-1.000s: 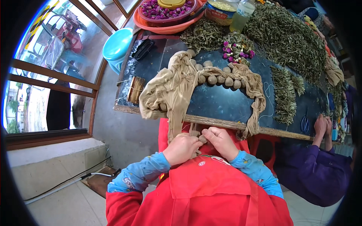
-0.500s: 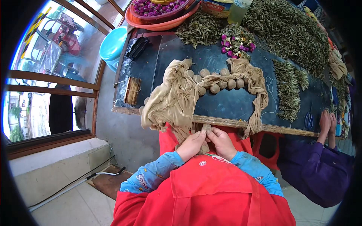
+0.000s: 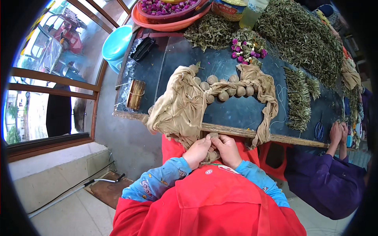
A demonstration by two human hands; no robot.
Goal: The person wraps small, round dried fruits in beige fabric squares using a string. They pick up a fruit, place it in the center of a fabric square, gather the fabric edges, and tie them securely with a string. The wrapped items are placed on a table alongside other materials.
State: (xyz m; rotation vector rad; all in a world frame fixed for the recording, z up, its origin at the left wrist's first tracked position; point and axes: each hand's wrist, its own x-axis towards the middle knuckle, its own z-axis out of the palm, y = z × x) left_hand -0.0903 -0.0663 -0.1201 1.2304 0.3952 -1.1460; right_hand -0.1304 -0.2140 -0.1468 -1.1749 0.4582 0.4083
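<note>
A long piece of thin tan cloth [image 3: 177, 106] lies bunched over the table's front edge, its tail hanging toward my lap. Round lumps [image 3: 223, 96] are tied into it in a row, each wrapped tight in the cloth. Low in front of my apron, my left hand [image 3: 197, 152] and my right hand [image 3: 229, 151] meet with closed fingers. Between their fingertips a small cloth-covered lump [image 3: 214, 135] pokes up, and both hands grip the cloth around it. More cloth shows under the hands. What the lump holds is hidden.
The dark table [image 3: 169, 51] bears heaps of dried leaves [image 3: 303, 35], flower bundles [image 3: 248, 51], a wooden block [image 3: 136, 95] and scissors [image 3: 319, 129]. A basin of purple flowers [image 3: 169, 10] stands at the back left, beside blue stools [image 3: 117, 43]. A person in purple [image 3: 327, 177] works at right.
My right fingers have curled in closer around the lump between my hands. The view has shifted slightly; the lumps and cloth on the table stay as they were.
</note>
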